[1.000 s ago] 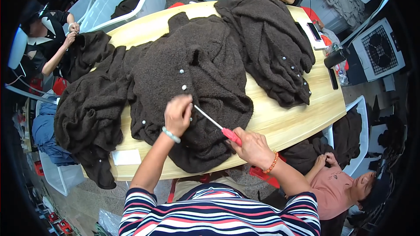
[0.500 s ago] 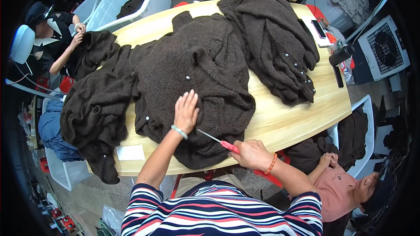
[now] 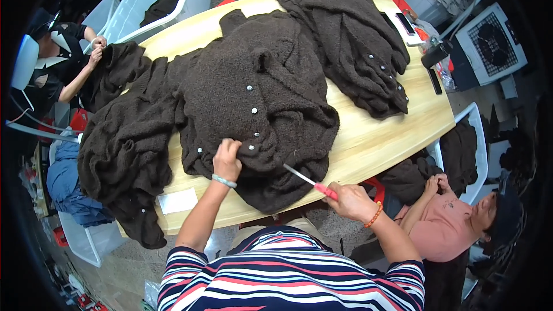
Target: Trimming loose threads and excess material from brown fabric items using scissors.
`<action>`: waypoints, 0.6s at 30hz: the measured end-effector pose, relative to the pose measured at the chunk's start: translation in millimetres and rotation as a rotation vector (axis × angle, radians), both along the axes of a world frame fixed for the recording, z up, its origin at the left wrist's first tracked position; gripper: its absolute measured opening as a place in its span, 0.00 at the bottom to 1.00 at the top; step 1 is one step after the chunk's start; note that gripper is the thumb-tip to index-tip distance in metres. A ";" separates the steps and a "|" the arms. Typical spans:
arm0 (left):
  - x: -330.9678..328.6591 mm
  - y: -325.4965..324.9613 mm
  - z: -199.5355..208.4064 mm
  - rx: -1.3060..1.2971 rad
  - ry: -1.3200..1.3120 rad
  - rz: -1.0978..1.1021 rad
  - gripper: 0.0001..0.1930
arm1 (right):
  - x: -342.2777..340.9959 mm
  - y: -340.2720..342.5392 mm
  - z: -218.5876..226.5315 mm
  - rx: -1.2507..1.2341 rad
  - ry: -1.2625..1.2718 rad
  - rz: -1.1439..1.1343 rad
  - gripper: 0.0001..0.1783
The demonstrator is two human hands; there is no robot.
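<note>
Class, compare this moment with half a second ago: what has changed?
The left hand has drawn back toward the wearer and curled, uncovering buttons on the dark brown garment. The right hand has shifted right with the red-handled tool. Its grip and the white card are unchanged.

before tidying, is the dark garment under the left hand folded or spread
Spread, though rumpled: the dark garment lies broadly across the table, pale buttons showing, with loose folds beside the left hand.
</note>
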State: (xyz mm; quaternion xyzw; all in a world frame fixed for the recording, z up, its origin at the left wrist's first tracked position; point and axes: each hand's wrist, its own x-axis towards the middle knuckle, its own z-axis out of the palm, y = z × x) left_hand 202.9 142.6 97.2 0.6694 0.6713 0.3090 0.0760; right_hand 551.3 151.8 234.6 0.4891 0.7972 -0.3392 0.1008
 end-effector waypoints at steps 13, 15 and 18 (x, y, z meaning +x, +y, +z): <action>41.7 -10.6 254.4 -0.022 -0.659 -1.023 0.17 | -101.0 9.4 -27.9 0.486 0.736 0.130 0.19; 62.4 -21.7 253.0 -0.134 -0.542 -1.215 0.17 | -102.2 7.7 -18.3 -0.338 1.127 -0.337 0.20; 79.0 -20.9 244.0 -0.134 -0.365 -1.311 0.21 | -83.0 16.5 -11.7 -0.392 1.234 -0.511 0.20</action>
